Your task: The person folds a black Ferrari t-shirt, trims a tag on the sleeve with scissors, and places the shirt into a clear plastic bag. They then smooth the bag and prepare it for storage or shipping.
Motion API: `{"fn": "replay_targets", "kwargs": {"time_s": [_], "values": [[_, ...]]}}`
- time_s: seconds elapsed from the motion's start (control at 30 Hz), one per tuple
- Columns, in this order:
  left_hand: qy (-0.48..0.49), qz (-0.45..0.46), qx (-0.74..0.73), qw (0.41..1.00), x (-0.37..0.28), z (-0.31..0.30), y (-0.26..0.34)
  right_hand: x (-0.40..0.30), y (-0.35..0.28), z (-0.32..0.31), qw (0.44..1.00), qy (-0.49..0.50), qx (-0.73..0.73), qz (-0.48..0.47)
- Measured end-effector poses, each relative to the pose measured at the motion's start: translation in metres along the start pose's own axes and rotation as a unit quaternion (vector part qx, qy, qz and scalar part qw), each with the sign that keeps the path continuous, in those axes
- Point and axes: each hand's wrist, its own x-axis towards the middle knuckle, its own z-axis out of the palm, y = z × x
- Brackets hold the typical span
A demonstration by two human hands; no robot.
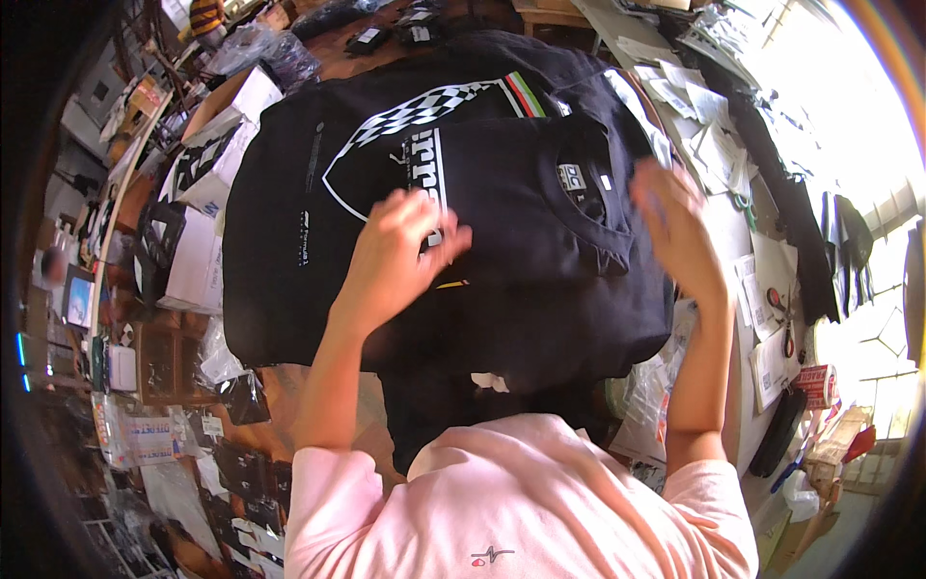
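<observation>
Before me a black T-shirt (282, 282) lies spread out, its print a white-edged shield with a chequered band and a green, white and red stripe. Part of black fabric with a round collar (582, 224) and a neck label lies over this print, covering some of its lettering; whether it is a second shirt or a fold, I cannot tell. My left hand (409, 246) hovers at the lettering, blurred, thumb apart from the fingers and no cloth visible in it. Beyond the collar's right side, my right hand (673, 217) is also blurred, with nothing seen in its fingers.
Along the right runs a table with loose papers (702, 105), green-handled scissors (745, 210), red-and-black scissors (781, 311) and a red-and-white tape roll (817, 386). Cardboard boxes (192, 260) stand at the left. A person in a striped top (207, 16) is at the far left.
</observation>
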Motion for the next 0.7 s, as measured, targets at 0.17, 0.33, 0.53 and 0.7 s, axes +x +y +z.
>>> {"fn": "replay_targets", "kwargs": {"time_s": [0.17, 0.33, 0.53, 0.7], "values": [[0.081, -0.062, 0.180, 0.978, 0.048, 0.064, -0.034, 0.073, 0.035, 0.083, 0.982, 0.145, -0.103, -0.058], [0.044, -0.132, 0.194, 0.971, 0.040, 0.091, -0.059, 0.059, 0.061, 0.121, 0.989, -0.090, -0.030, 0.111], [-0.028, -0.185, 0.243, 0.952, 0.041, 0.078, -0.042, 0.066, 0.132, -0.024, 0.970, -0.152, -0.059, 0.180], [-0.033, -0.075, 0.285, 0.955, 0.070, 0.103, 0.025, 0.001, 0.218, -0.216, 0.941, -0.035, -0.223, 0.252]]}}
